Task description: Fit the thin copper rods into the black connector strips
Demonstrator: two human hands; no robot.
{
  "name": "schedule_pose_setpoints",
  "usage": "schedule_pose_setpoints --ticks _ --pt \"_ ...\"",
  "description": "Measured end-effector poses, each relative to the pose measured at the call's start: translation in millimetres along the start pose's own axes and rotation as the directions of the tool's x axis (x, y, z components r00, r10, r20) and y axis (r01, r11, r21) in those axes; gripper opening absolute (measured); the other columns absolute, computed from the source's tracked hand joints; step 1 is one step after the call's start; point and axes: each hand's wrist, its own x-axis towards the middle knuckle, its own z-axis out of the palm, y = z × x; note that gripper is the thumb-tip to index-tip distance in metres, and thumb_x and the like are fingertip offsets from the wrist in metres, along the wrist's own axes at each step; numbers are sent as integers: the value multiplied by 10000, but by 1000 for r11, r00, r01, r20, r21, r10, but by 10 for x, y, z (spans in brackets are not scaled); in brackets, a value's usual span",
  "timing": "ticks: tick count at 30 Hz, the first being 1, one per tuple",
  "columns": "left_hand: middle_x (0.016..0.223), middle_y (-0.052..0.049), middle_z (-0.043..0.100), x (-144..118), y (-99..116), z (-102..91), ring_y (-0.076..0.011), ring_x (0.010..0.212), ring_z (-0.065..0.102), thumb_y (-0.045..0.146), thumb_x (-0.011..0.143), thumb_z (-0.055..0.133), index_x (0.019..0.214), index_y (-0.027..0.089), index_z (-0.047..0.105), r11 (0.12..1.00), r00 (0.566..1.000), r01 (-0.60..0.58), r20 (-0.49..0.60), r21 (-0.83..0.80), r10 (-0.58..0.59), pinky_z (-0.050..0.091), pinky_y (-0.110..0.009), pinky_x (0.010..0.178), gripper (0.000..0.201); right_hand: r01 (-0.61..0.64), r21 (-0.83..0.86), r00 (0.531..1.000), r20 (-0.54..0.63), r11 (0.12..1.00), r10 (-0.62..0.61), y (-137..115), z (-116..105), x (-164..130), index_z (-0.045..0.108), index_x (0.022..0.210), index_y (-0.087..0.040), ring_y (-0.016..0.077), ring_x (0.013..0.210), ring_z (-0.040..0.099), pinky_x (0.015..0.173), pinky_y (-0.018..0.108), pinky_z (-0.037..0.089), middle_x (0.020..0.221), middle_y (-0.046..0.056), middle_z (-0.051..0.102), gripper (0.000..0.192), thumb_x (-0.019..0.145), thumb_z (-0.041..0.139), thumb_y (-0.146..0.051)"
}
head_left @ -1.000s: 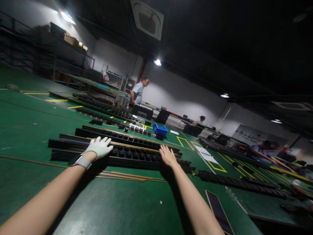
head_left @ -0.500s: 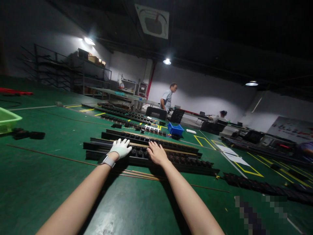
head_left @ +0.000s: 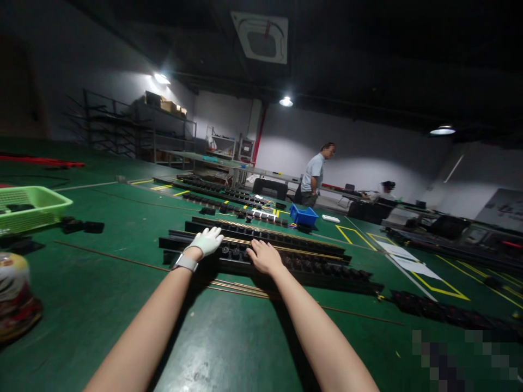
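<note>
Head view: bare right fingers [head_left: 259, 249] over long black channels [head_left: 335, 280]

Compared with one second ago, both the gloved left hand [head_left: 204, 243] and the bare right hand [head_left: 265, 257] sit farther left along the black rails [head_left: 327, 279], the right displaced more, so the gap between them is narrower. Camera view is swung left: green basket [head_left: 49, 215] and patterned container [head_left: 14, 296] now enter the left edge. Standing person [head_left: 314, 174] has shifted rightward, now behind the blue bin [head_left: 303, 216].
</note>
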Motion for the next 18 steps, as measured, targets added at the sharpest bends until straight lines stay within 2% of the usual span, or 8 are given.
schedule_pose_setpoints --ticks 4,7,10,13,15,18 --pt "1726 -166 472 -72 -372 -268 -371 1565 457 291 956 406 1716 202 400 984 984 177 -14 -12 -177 371 -576 1253 765 7 18 1000 -1 1000 -7 5 8 0 421 1714 -233 291 1657 313 1365 492 194 1775 57 376 735 1143 245 -662" --pt "1780 -130 392 -104 -423 -329 -376 1626 363 302 963 364 1732 203 370 975 975 220 -6 -9 -220 336 -564 1275 775 5 37 1000 11 999 -5 9 8 3 422 1714 -232 297 1660 307 1366 493 186 1774 59 377 739 1139 257 -666" --pt "1828 -85 290 -93 -238 -272 -398 1671 246 361 1007 306 1743 230 344 982 982 188 -6 -8 -188 266 -608 1304 749 6 47 1000 7 999 -6 8 0 -1 421 1714 -223 301 1661 304 1366 493 185 1776 61 372 736 1141 263 -657" --pt "1849 -110 213 -63 35 -153 -440 1677 192 513 1049 266 1763 239 278 985 984 171 -46 -8 -171 215 -665 1305 765 2 41 1000 7 999 -3 6 -8 -8 419 1715 -238 296 1660 306 1365 485 188 1780 47 365 723 1144 268 -654" --pt "1834 -150 249 -55 171 -67 -454 1665 206 565 1056 282 1749 253 321 988 985 150 -86 19 -148 193 -710 1287 761 2 37 1000 10 999 -2 8 -9 -8 416 1717 -243 294 1660 305 1366 485 187 1781 41 362 723 1144 269 -658" --pt "1779 -159 381 -60 246 27 -426 1622 306 475 1070 308 1665 302 488 996 997 70 6 48 -71 177 -764 1257 645 7 35 1000 9 999 -8 13 -8 -4 413 1718 -229 297 1660 305 1367 498 189 1779 50 362 733 1143 267 -660"
